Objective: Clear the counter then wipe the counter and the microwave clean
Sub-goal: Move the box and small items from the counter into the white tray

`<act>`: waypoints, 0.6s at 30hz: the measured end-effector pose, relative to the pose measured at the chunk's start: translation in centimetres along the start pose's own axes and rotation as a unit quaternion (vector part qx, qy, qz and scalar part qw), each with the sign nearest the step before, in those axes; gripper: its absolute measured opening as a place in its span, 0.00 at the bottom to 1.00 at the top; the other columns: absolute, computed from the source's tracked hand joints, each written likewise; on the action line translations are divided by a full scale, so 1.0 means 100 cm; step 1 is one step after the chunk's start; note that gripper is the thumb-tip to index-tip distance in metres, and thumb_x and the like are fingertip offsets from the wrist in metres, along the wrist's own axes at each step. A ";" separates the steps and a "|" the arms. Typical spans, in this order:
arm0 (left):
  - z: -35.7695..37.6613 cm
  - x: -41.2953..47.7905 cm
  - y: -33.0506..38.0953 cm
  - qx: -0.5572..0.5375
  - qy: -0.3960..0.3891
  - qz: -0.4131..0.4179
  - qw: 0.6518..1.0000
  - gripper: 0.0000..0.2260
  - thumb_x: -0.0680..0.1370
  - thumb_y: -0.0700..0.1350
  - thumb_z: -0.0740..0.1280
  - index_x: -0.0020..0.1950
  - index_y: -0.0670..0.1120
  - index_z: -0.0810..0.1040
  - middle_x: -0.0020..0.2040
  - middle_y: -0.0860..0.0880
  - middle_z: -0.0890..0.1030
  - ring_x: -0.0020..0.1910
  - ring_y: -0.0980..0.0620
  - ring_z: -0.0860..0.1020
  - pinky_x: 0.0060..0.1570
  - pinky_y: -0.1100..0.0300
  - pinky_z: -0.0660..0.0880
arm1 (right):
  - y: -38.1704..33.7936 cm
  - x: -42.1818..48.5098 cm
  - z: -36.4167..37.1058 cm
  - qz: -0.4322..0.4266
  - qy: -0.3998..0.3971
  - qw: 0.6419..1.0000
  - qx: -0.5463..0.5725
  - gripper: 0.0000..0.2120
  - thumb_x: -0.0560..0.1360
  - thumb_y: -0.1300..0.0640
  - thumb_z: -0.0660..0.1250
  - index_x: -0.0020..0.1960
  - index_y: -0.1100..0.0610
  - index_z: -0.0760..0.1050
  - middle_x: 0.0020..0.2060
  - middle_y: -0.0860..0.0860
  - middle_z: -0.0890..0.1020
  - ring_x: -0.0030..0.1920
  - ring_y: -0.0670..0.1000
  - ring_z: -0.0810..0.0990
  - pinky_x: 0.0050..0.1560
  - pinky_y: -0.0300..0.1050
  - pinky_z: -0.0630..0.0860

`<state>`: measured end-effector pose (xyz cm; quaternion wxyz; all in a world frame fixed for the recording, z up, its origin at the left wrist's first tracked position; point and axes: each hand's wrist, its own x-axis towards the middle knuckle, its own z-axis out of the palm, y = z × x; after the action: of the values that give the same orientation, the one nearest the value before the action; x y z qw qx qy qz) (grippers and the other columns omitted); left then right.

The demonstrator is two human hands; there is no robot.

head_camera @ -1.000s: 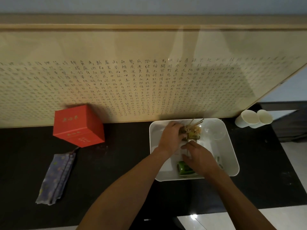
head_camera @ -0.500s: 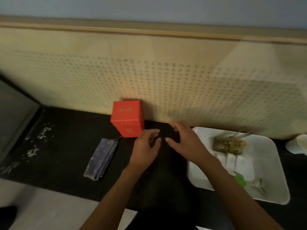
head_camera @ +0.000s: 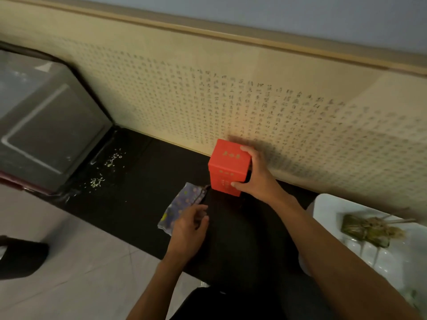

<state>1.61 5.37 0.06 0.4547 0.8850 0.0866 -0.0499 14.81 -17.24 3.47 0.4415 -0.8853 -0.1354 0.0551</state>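
Note:
A red box (head_camera: 227, 166) stands on the black counter (head_camera: 138, 188) against the wall panel. My right hand (head_camera: 256, 176) grips it from the right side, thumb on the front and fingers over the top edge. A blue patterned cloth pouch (head_camera: 178, 205) lies just left of the box. My left hand (head_camera: 189, 229) rests over the pouch's near end with curled fingers; whether it holds the pouch I cannot tell. The microwave (head_camera: 44, 125) stands at the far left. Scattered crumbs (head_camera: 106, 167) lie on the counter beside it.
A white tray (head_camera: 328, 204) at the right edge holds a leaf-wrapped food bundle (head_camera: 367, 229) with sticks. A large framed panel of script (head_camera: 254, 107) leans along the wall behind the counter. Grey floor tiles (head_camera: 76, 273) and a dark object (head_camera: 20, 259) lie below left.
My view swung left, away from the tray. My hands left the tray; the right hand took hold of the red box and the left hand came down onto the pouch.

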 end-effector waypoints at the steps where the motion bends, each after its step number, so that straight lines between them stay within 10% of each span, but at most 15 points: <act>1: -0.001 0.000 -0.001 0.007 -0.008 0.003 1.000 0.12 0.80 0.43 0.69 0.63 0.52 0.79 0.50 0.59 0.80 0.51 0.62 0.80 0.54 0.63 0.79 | 0.000 -0.002 0.002 -0.004 -0.001 1.000 0.003 0.50 0.66 0.55 0.81 0.74 0.37 0.51 0.71 0.46 0.59 0.70 0.47 0.65 0.70 0.55 0.70; 8: 0.003 -0.003 -0.004 0.035 -0.046 0.020 0.998 0.11 0.80 0.44 0.69 0.62 0.53 0.79 0.51 0.60 0.79 0.51 0.65 0.79 0.53 0.70 0.76 | -0.013 -0.030 -0.006 -0.025 0.044 0.999 0.003 0.48 0.65 0.57 0.82 0.75 0.40 0.56 0.72 0.44 0.62 0.71 0.45 0.65 0.71 0.57 0.69; 18: 0.040 -0.013 0.013 0.003 -0.103 0.047 0.994 0.09 0.80 0.46 0.69 0.59 0.57 0.79 0.51 0.60 0.81 0.50 0.66 0.79 0.50 0.72 0.74 | -0.019 -0.182 -0.139 -0.023 0.210 0.977 0.019 0.51 0.57 0.65 0.85 0.69 0.41 0.61 0.68 0.32 0.62 0.65 0.40 0.71 0.54 0.35 0.78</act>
<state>0.56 1.19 -1.03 0.4603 0.8796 -0.0025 -0.1196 0.04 -32.04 13.01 0.4782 -0.8651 -0.0589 -0.1399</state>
